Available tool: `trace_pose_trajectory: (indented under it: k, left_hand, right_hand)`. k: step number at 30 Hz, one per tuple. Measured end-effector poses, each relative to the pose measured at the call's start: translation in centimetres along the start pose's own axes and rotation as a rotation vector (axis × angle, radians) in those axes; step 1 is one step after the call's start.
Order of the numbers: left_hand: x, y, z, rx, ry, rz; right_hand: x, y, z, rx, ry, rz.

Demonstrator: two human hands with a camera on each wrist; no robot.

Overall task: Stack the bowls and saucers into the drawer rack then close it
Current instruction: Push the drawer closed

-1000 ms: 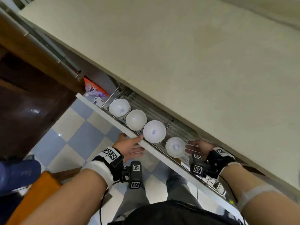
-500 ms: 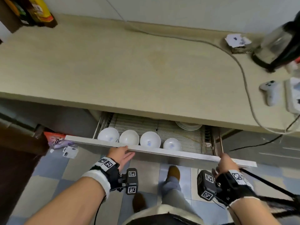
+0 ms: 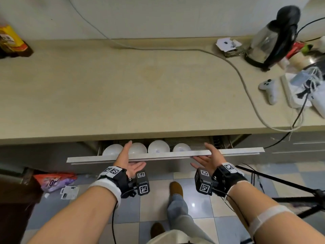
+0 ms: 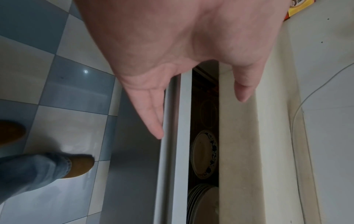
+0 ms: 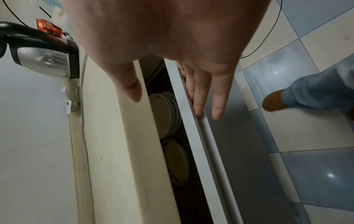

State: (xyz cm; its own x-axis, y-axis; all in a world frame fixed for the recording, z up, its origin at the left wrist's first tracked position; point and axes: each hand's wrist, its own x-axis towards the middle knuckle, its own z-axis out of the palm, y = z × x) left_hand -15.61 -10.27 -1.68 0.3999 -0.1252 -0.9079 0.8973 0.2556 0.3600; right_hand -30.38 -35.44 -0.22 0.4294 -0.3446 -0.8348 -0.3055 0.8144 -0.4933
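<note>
The rack drawer (image 3: pixel 237 152) stands a little way out from under the counter. Several white bowls (image 3: pixel 158 147) sit in a row just behind its white front panel. A stack of saucers (image 5: pixel 164 113) and a blue-patterned plate (image 4: pixel 205 154) stand on edge deeper inside, seen through the narrow gap. My left hand (image 3: pixel 129 158) lies flat against the front panel left of centre, its fingers (image 4: pixel 157 118) straight and the thumb over the top edge. My right hand (image 3: pixel 207 156) presses the panel right of centre the same way, its fingers (image 5: pixel 199 91) straight along the front.
The beige counter (image 3: pixel 140 94) overhangs the drawer. On its right stand a kettle (image 3: pixel 270 37), a white game controller (image 3: pixel 269 88) and cables. A bottle (image 3: pixel 10 41) is at the far left. My feet (image 3: pixel 175 187), a snack packet (image 3: pixel 52 180) and a tripod leg (image 3: pixel 281 184) are on the tiled floor.
The drawer has slid further in, so less of the rack shows. My right hand has moved from the panel's right end towards its middle. Both hands now lie flat on the front.
</note>
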Motion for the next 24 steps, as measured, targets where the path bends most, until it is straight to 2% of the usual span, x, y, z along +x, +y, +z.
trace_pose_trajectory:
  k: [8,13,24]
  left_hand:
    - [1.8,3.3,3.8,0.022,0.05,-0.015]
    - [2.2,4.2,5.4,-0.05,0.051,0.035]
    - [4.7,4.4,4.8,-0.168,0.012,0.088]
  right_hand:
    - [3.9,-3.3,2.0,-0.003,-0.025,-0.011]
    - [5.9,-4.5,3.0,0.01,-0.043,-0.009]
    - [8.0,-5.2,3.4,0.077,-0.015,0.002]
